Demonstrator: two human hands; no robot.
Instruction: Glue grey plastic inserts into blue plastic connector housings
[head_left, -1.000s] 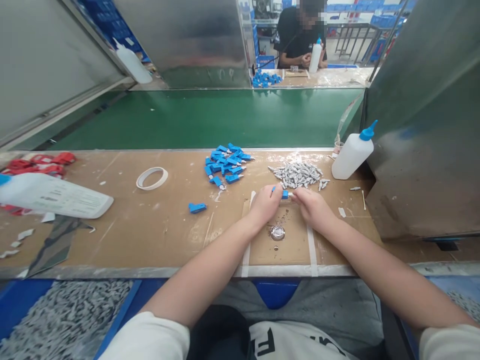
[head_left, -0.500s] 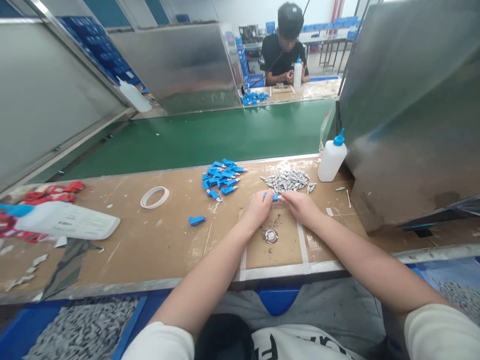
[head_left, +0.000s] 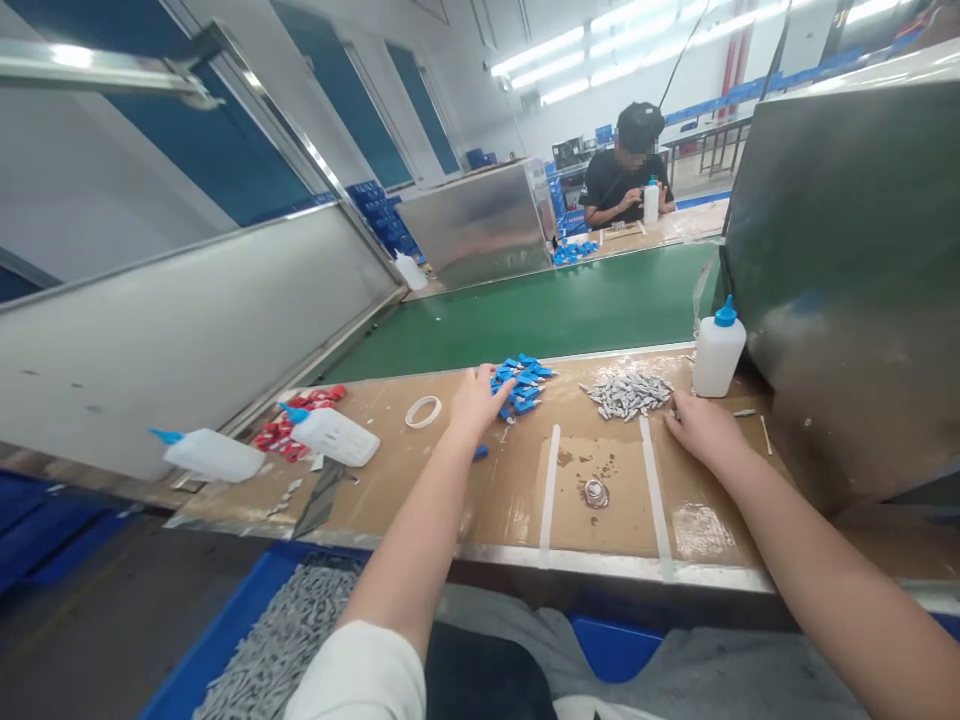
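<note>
My left hand (head_left: 478,400) reaches to the left edge of the pile of blue parts (head_left: 527,383), thumb and fingers apart. Whether it touches a part is hard to see. At the right end of the grey parts pile (head_left: 628,395) is my right hand (head_left: 694,422), its fingers bent together near the outermost pieces; anything between the fingertips is too small to make out. Partly behind my left wrist lies a single blue part (head_left: 481,453). A small round metal piece (head_left: 595,492) sits on the cardboard between two pale tape strips, with dark wet spots around it.
An upright white bottle (head_left: 718,358) with a blue cap stands at the right. Leftward lie a tape ring (head_left: 423,412), red parts (head_left: 281,438) and two tipped bottles. Behind runs a green belt (head_left: 525,318); a person sits beyond it. A blue bin (head_left: 217,610) holds grey parts below.
My hands have moved apart from the blue part they held together. The left went to the blue pile, the right to the right end of the grey pile. The view has shifted left and up.
</note>
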